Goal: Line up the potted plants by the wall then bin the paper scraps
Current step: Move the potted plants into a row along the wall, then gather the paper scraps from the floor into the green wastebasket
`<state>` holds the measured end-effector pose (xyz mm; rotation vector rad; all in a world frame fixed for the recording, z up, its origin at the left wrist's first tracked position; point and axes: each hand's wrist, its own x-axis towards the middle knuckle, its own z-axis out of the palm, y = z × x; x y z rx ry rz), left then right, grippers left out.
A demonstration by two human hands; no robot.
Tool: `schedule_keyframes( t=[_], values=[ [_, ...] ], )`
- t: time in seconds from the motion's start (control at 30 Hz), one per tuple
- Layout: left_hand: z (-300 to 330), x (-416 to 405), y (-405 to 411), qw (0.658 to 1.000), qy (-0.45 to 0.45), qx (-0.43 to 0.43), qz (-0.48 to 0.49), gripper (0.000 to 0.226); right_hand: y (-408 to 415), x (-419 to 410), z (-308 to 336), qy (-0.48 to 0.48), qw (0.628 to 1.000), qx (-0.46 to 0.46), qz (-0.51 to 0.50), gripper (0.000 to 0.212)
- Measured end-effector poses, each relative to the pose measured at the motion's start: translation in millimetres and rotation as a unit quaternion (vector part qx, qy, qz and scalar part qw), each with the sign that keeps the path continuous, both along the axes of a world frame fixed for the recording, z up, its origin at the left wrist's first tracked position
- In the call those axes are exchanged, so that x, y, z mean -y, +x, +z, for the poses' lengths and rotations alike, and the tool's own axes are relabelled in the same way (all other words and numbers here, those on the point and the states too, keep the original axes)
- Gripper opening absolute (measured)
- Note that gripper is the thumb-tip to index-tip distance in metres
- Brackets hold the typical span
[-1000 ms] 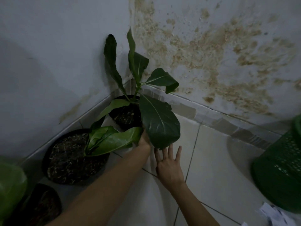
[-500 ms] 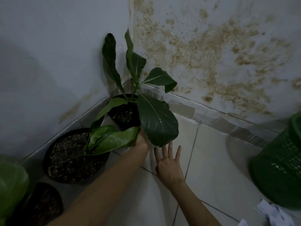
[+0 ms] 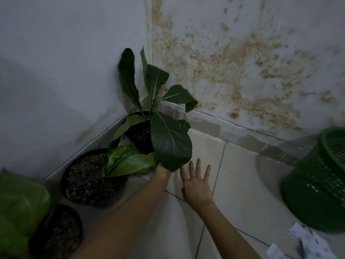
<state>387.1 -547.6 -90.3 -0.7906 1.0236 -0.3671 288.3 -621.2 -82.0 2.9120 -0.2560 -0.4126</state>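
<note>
Three black pots of soil stand along the left wall. The corner pot (image 3: pixel 139 134) holds a tall plant with big dark leaves. The middle pot (image 3: pixel 89 182) has a light green plant, and the nearest pot (image 3: pixel 61 232) is at the lower left. My left hand (image 3: pixel 162 170) reaches to the corner pot's front, its fingers hidden under a large leaf. My right hand (image 3: pixel 196 186) hovers flat over the floor tile beside it, fingers spread, holding nothing. White paper scraps (image 3: pixel 308 242) lie on the floor at the lower right.
A green mesh basket (image 3: pixel 317 186) stands at the right by the stained wall. A bright green leaf or bag (image 3: pixel 20 208) fills the lower left edge. Bare tiled floor (image 3: pixel 242 174) lies between the pots and the basket.
</note>
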Motion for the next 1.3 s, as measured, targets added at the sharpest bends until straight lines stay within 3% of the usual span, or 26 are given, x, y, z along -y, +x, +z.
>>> schedule_keyframes(
  t=[0.03,0.07,0.1,0.67,0.73,0.8,0.97,1.03,1.1,1.2,1.3],
  values=[
    [-7,-3,-3,0.977,-0.135,-0.118,0.116,0.062,-2,-3,4,0.001,1.0,0.005,0.005,0.066],
    [-10,-5,-8,0.967,-0.116,-0.159,0.161,0.051,-5,-5,7,-0.002,1.0,0.017,0.012,0.066],
    [-6,-12,-19,0.938,-0.188,-0.19,0.22,0.048,-8,-7,10,-0.001,1.0,0.025,0.018,0.066],
    [64,-56,-113,0.863,-0.365,-0.211,0.278,0.042,-96,-44,77,-0.015,0.999,0.05,-0.007,0.062],
    [68,-53,-127,0.85,-0.379,-0.249,0.269,0.041,-111,-42,80,-0.007,0.998,0.05,-0.024,0.062],
    [64,-44,-145,0.812,-0.394,-0.334,0.271,0.041,-131,-35,79,0.002,0.998,0.045,-0.046,0.06],
    [29,-16,-225,0.735,-0.31,-0.555,0.234,0.048,-201,-11,63,0.038,0.992,0.01,-0.122,0.062],
    [11,-9,-259,0.708,-0.263,-0.636,0.16,0.042,-233,-2,54,0.054,0.985,0.001,-0.161,0.065],
    [-10,-9,-288,0.656,-0.225,-0.719,0.044,0.029,-269,6,42,0.071,0.977,0.008,-0.2,0.063],
    [-45,-20,-310,0.594,-0.176,-0.785,-0.009,0.034,-319,19,22,0.077,0.964,0.005,-0.254,0.061],
    [-56,-22,-322,0.578,-0.131,-0.804,-0.033,0.037,-355,27,10,0.084,0.946,-0.034,-0.312,0.06]
  ],
)
